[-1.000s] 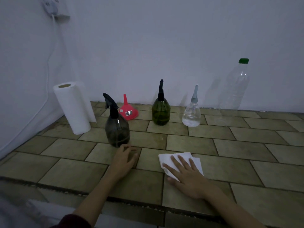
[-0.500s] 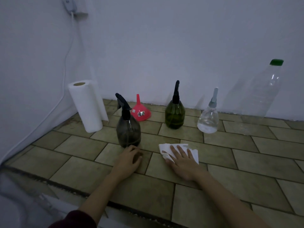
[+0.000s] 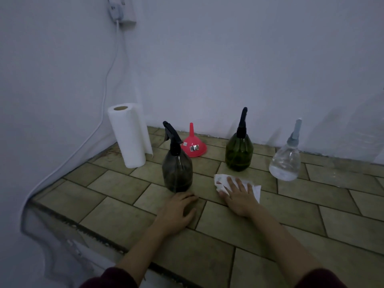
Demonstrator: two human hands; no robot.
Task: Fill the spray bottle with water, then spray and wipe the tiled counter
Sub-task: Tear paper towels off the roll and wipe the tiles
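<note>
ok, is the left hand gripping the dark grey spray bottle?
No, the left hand lies flat on the tiles just in front of the dark grey spray bottle.

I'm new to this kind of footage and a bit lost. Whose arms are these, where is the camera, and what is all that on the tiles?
There is no machine here: a person wears a camera on the head, looking forward and down, so both arms reach in from below. The left hand lies flat and empty on the tiled counter, just in front of a dark spray bottle. The right hand presses a white paper towel sheet onto the tiles, fingers spread. Further back stand a paper towel roll, a red funnel resting mouth down, a green spray bottle and a clear spray bottle with some water in it.
</note>
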